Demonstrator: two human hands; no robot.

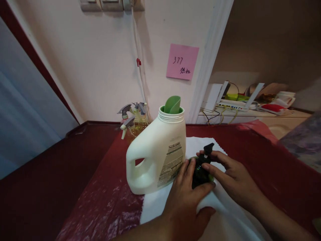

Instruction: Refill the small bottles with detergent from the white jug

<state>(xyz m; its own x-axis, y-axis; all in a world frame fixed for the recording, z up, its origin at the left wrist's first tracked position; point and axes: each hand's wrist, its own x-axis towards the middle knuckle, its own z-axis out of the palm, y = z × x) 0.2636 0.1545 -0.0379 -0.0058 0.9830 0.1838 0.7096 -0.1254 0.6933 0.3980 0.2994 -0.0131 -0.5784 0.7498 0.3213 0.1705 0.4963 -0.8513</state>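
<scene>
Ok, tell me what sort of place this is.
Probably a home, perhaps a utility corner: a white detergent jug and spray bottles stand on a table covered in red plastic, a router sits on a shelf behind, and both hands hold a dark pump bottle.

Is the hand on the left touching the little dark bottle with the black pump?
Touching. The head view shows the left hand wrapped around the little dark bottle, fingers pressed on its side, no gap. The right hand touches it too.

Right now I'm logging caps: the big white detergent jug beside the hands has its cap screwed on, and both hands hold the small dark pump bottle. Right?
Not quite. The head view shows the white detergent jug uncapped, green spout exposed. Both the left hand and right hand do hold the dark pump bottle.
</scene>
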